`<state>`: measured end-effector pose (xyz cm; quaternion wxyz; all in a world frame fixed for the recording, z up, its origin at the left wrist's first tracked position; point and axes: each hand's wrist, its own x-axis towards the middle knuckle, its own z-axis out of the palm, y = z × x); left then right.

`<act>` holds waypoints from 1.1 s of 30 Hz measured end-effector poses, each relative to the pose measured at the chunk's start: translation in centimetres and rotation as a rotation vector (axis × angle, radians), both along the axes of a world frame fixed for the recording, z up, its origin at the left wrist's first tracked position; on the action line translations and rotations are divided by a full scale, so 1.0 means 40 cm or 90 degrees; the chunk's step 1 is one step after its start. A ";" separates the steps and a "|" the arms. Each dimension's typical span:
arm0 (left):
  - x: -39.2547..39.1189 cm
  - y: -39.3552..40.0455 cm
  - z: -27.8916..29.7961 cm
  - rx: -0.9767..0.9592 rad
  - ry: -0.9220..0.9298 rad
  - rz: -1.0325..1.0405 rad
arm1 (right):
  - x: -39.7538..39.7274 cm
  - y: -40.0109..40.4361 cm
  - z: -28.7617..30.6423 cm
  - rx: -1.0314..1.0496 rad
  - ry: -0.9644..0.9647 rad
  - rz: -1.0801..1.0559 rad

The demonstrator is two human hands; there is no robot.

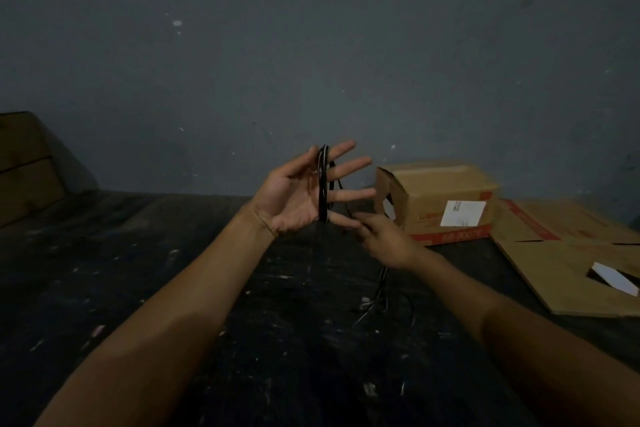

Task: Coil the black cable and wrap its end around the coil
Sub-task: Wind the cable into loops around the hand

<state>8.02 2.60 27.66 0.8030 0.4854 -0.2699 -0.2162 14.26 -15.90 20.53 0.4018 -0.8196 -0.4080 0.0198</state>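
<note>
Left hand: the left hand is raised palm-up above the dark table, fingers spread wide and straight, acting as a former for the loops; it clasps nothing.

Black cable: the black cable runs in several turns across the left hand, up over the gap beside the index finger and down past the little finger, lying where the fingers meet the palm (the loops sit close together, so I cannot count them).

Right hand: the right hand sits just below and to the right of the left fingertips, its fingers curled; a strand leads from the coil down towards it, and it appears to pinch that strand, though dim light and blur leave this unsure.

Loose tail: the loose tail lies slack on the table beneath the right wrist, in a small tangle.

Step in hand: coiling, judged roughly midway, since turns are already on the hand while cable remains on the table.

Next move: likely another pass up and over the left hand, with enough tension to seat the turn beside the others; the spread fingers need to hold firm so the loops do not slip off.

Wrap: not yet begun.

Surroundings: a cardboard box and flattened cardboard lie to the right, apart from the hands.
</note>
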 end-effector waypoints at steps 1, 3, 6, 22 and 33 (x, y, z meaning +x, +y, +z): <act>0.002 -0.001 0.004 -0.020 0.001 0.022 | -0.012 0.006 -0.005 0.005 0.013 0.008; 0.009 -0.003 0.013 -0.050 -0.001 0.081 | -0.030 0.017 -0.014 0.009 0.041 0.020; 0.020 0.000 0.028 -0.068 -0.004 0.191 | -0.056 0.035 -0.022 -0.031 0.026 0.041; 0.055 0.076 -0.101 0.205 0.093 0.299 | -0.028 0.006 0.138 -0.256 -0.241 -0.036; 0.019 0.056 -0.138 0.313 0.190 0.164 | -0.021 -0.027 0.270 -0.320 -0.358 -0.048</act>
